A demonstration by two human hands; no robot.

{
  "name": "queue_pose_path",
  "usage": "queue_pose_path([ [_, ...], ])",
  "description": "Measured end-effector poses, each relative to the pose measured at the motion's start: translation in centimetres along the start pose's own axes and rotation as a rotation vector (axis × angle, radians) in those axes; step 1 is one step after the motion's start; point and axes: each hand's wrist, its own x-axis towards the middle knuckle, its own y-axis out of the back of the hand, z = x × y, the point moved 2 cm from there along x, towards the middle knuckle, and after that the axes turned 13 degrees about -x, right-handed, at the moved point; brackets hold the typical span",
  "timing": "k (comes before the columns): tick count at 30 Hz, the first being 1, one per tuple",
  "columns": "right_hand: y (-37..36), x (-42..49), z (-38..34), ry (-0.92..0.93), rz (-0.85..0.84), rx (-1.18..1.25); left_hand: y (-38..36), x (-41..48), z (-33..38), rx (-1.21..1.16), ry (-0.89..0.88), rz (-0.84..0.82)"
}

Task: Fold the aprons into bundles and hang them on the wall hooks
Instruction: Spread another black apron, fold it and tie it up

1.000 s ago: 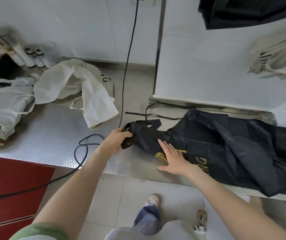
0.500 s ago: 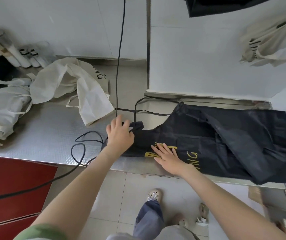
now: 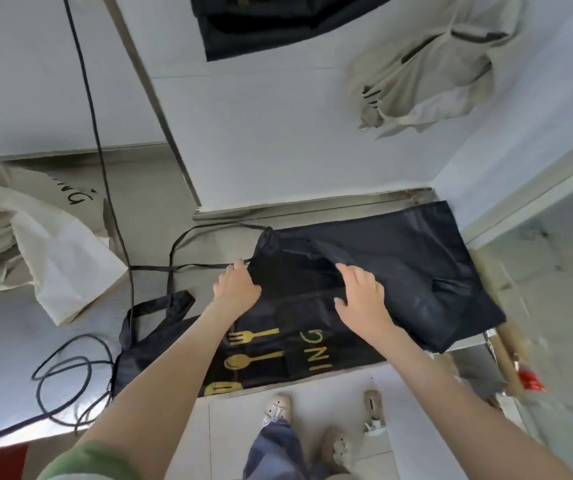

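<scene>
A black apron (image 3: 399, 271) with gold fork, spoon and "ING" print lies spread on the steel counter (image 3: 8, 341). Its neck loop (image 3: 160, 306) and thin tie straps (image 3: 202, 266) trail off to the left. My left hand (image 3: 238, 287) holds the apron's left edge where a strap joins, fingers curled over it. My right hand (image 3: 361, 294) grips a raised fold in the middle of the apron. On the wall above hang a black apron bundle (image 3: 278, 26) and a beige apron bundle (image 3: 427, 74).
Crumpled beige aprons (image 3: 35, 244) lie on the counter's left part. A black cable (image 3: 94, 133) runs down the wall and coils (image 3: 66, 379) near the counter's front edge. My feet (image 3: 278, 408) stand on the tiled floor below. A red item (image 3: 529, 379) sits at the right.
Both hands have moved up the apron, away from the printed front edge. The left hand went from the neck-loop end to the strap edge; the right left the gold print for a fold.
</scene>
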Motion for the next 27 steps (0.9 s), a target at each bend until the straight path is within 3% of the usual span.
queue_pose_path([
  [4,-0.6,0.5,5.1,-0.187,-0.072,-0.236,-0.4,2.1,2.5,-0.018,-0.026,0.117],
  [8,-1.7,1.4,7.4,-0.206,-0.017,-0.354,-1.8,3.3,6.1,0.187,-0.27,0.226],
  [11,-2.3,2.7,7.7,-0.135,-0.024,-0.464,-4.6,3.8,9.4,0.311,-0.455,0.12],
  [14,-1.7,3.6,7.8,-0.088,-0.057,-0.518,-6.9,4.9,11.1,0.431,-0.516,0.014],
  [17,-0.9,4.9,9.1,0.015,-0.19,-0.653,-7.4,6.5,11.9,0.546,-0.495,-0.001],
  [21,0.4,6.3,10.9,0.035,-0.211,-0.713,-6.8,8.2,12.9,0.493,-0.401,0.02],
  [27,2.6,8.0,11.3,0.006,0.014,-0.605,-4.6,10.4,13.5,0.448,-0.223,-0.132],
])
